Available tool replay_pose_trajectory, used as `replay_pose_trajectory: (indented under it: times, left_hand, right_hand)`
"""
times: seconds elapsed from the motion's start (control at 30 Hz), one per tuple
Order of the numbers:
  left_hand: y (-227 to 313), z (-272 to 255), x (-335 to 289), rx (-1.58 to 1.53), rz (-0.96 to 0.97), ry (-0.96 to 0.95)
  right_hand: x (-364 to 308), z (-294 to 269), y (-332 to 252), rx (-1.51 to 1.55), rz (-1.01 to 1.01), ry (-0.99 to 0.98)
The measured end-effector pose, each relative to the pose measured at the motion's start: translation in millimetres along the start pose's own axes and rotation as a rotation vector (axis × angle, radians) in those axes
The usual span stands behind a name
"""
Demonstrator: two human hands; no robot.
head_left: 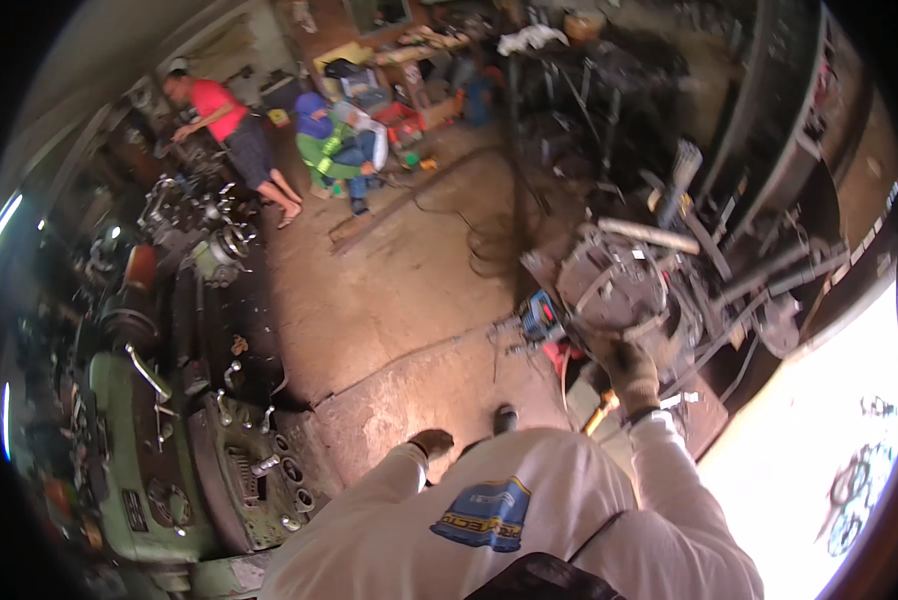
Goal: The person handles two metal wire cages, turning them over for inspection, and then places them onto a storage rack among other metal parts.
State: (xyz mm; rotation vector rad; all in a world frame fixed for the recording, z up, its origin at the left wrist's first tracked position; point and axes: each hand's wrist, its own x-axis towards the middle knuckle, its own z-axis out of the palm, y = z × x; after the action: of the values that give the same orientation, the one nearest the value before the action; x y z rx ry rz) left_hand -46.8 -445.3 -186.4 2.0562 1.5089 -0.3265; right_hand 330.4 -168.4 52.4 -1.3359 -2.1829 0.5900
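Note:
My right hand [629,372], in a brownish work glove, reaches forward to the near edge of a round, rusty metal piece [609,285]. Its fingertips blend into the dark metal, so their grip does not show. Lower and to the left hangs my left hand [432,442], also gloved, beside my body and apart from any tool. Its fingers are too small and blurred to read. Just left of the round piece is a blue power tool or machine part [539,312]. A yellow-orange handle [601,410] shows below my right hand.
A green lathe-like machine [139,450] with levers lines the left side. Metal bars [769,275] jut out at the right. A cable [409,352] crosses the floor. Farther off, one person [224,120] stands bent over and another [334,150] crouches near a long metal bar [424,200].

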Motion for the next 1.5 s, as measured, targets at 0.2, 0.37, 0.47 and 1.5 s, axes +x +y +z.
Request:
replay_pose_trajectory:
  times: [0.2, 0.37, 0.47, 1.5]
  left_hand:
    - [2.8, -10.4, -18.3, 0.006, -0.013, 0.093]
    - [49.9, -40.2, -56.8, -0.767, -0.576, 0.048]
    - [30.9, 7.2, -80.1, -0.516, -0.465, 0.064]
    - [-382.4, -19.4, -82.2, -0.522, 0.074, -0.265]
  right_hand:
    - [5.3, 2.4, 1.4, 0.022, 0.037, -0.06]
    - [-4.6, -0.2, -2.0, -0.082, 0.082, -0.032]
    - [-1.8, 4.2, -5.0, -0.143, 0.081, -0.052]
    - [37.6, 64.6, -80.1, -0.641, 0.738, 0.069]
